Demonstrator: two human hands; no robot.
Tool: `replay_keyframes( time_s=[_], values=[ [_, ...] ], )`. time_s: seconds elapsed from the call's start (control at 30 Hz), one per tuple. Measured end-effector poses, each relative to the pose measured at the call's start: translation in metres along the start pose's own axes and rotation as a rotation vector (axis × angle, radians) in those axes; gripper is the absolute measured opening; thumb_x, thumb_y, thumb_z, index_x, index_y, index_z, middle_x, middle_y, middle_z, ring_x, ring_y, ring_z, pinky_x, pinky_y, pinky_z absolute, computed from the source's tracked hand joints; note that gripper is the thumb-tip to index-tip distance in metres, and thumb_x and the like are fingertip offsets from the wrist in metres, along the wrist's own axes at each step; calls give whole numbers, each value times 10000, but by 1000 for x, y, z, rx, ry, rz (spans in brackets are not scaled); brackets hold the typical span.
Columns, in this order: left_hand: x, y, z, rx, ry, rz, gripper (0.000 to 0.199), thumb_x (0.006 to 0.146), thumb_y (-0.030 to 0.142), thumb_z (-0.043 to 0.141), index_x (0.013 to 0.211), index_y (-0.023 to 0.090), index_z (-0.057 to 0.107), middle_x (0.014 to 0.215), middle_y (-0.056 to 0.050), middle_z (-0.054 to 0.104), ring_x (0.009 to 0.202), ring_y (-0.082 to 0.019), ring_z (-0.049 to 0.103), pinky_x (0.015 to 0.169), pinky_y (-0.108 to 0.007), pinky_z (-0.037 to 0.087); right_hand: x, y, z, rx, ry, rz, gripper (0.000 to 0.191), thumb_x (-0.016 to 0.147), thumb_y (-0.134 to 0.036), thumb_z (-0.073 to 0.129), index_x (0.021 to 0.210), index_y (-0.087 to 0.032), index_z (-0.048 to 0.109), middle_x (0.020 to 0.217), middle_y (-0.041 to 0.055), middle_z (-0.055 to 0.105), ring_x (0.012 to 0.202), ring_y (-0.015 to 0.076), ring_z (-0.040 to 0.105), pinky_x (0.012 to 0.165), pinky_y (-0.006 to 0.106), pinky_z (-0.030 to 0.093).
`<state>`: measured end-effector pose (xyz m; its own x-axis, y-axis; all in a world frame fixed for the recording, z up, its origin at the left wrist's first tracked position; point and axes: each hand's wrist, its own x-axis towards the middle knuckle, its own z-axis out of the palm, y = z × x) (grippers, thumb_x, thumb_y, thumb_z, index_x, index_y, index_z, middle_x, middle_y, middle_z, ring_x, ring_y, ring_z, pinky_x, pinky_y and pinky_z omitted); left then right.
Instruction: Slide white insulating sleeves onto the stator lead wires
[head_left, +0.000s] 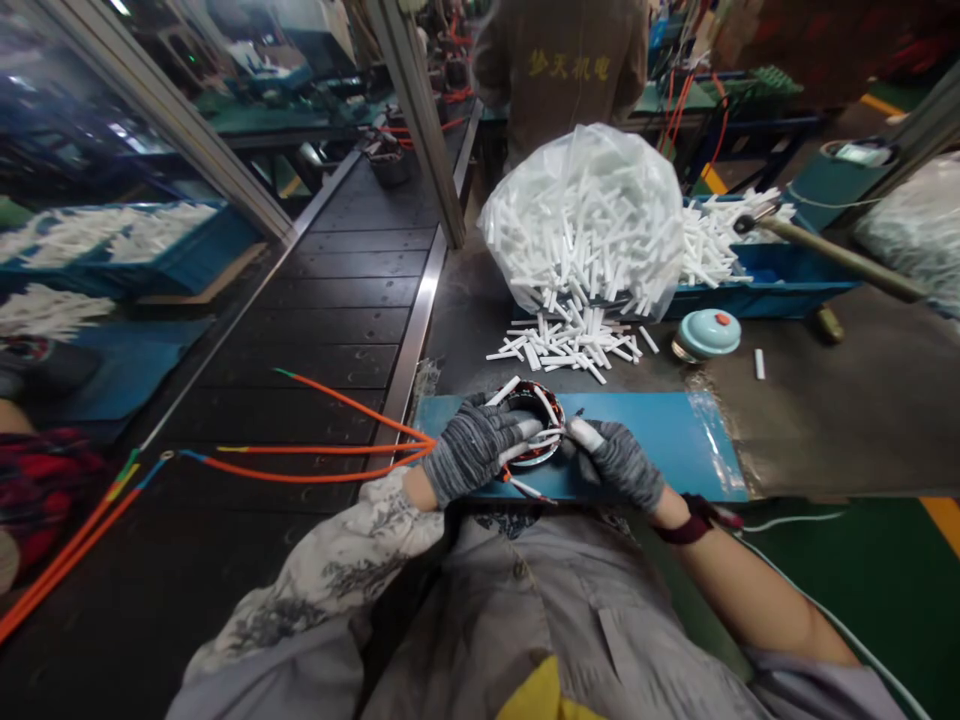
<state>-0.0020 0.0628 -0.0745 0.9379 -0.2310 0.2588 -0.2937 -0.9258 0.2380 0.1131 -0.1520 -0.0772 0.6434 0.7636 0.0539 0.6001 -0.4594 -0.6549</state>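
Note:
A ring-shaped motor stator with copper-coloured windings sits on a blue mat. My left hand, in a grey knit glove with light fingertips, is closed over its left side. White insulating sleeves cross the ring beside those fingers, and another sticks up at its back left. Orange lead wires run leftward from under my left hand. My right hand, gloved alike, is at the right rim with thumb and fingers pinched near the sleeve ends; what lies between them is too small to make out.
Behind the mat, a clear bag spills white sleeves over the bench. A pale blue round-lidded container, a blue bin and a hammer are at right. A slatted conveyor runs along the left. Co-workers are at left and behind.

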Motion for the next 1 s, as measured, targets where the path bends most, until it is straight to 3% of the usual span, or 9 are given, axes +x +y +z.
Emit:
replay_keyframes(
  time_s=[0.1, 0.2, 0.27, 0.47, 0.53, 0.63, 0.67, 0.83, 1.0],
  values=[
    [-1, 2, -1, 54, 0, 20, 302, 989, 279, 463, 1221, 246, 653, 1058, -54, 738, 1025, -198, 658, 985, -389, 409, -1, 2, -5, 173, -39, 20, 531, 1006, -506, 322, 823, -213, 724, 509, -5, 621, 473, 131, 575, 532, 244, 455],
    [-2, 3, 0, 97, -18, 10, 302, 985, 269, 468, 1223, 234, 651, 1044, -66, 738, 1009, -211, 662, 967, -420, 418, -3, 3, -8, 247, 38, 46, 369, 894, -513, 581, 1088, -221, 692, 805, 32, 740, 723, 185, 680, 659, 281, 506],
    [-1, 4, 1, 103, -20, 8, 298, 979, 253, 473, 1213, 230, 656, 1024, -70, 742, 1005, -216, 662, 969, -438, 420, 0, 2, -9, 320, 33, 34, 342, 896, -482, 589, 1106, -229, 680, 919, 38, 748, 814, 192, 686, 733, 298, 516],
    [3, 5, -5, 60, -49, 15, 335, 974, 286, 482, 1283, 250, 606, 1056, -60, 740, 1049, -217, 654, 1057, -465, 371, 24, 15, -19, 292, -199, -75, 380, 964, -506, 458, 983, -207, 692, 674, -12, 680, 612, 138, 614, 639, 266, 494],
    [-2, 4, -9, 2, -45, 41, 442, 942, 428, 527, 1326, 212, 570, 1195, -101, 692, 1161, -237, 608, 1130, -470, 301, 38, 27, -24, 179, -130, -88, 410, 978, -510, 412, 1013, -224, 705, 720, 3, 698, 659, 156, 637, 665, 281, 506],
    [-11, 3, -12, -23, -79, 51, 892, 737, 673, 657, 1434, 155, 453, 1393, -180, 547, 1335, -333, 461, 1194, -531, 162, 70, 42, -24, -4, 100, 5, 403, 992, -425, 393, 1146, -186, 679, 1017, 96, 719, 923, 225, 651, 830, 357, 498],
    [-14, 3, -11, 1, -102, 33, 948, 704, 671, 684, 1453, 149, 427, 1415, -189, 522, 1355, -351, 433, 1195, -549, 144, 82, 45, -21, -192, 155, 27, 366, 975, -387, 434, 1150, -184, 683, 1100, 114, 702, 998, 245, 633, 880, 379, 482],
    [-17, 8, 3, 149, -54, -32, 567, 854, 312, 596, 1393, 159, 504, 1253, -146, 650, 1238, -288, 559, 1175, -542, 253, 123, 40, 1, -326, 129, -1, 209, 851, -230, 605, 989, -138, 732, 1278, 186, 621, 1172, 356, 528, 988, 522, 389],
    [-15, 27, 16, 264, 124, -45, 557, 884, 370, 580, 1367, 102, 506, 1186, -169, 680, 1217, -316, 574, 1141, -546, 320, 124, 40, 10, -274, 122, -20, 133, 792, -198, 645, 868, -116, 716, 1211, 214, 650, 1132, 371, 547, 953, 526, 411]
  ],
)
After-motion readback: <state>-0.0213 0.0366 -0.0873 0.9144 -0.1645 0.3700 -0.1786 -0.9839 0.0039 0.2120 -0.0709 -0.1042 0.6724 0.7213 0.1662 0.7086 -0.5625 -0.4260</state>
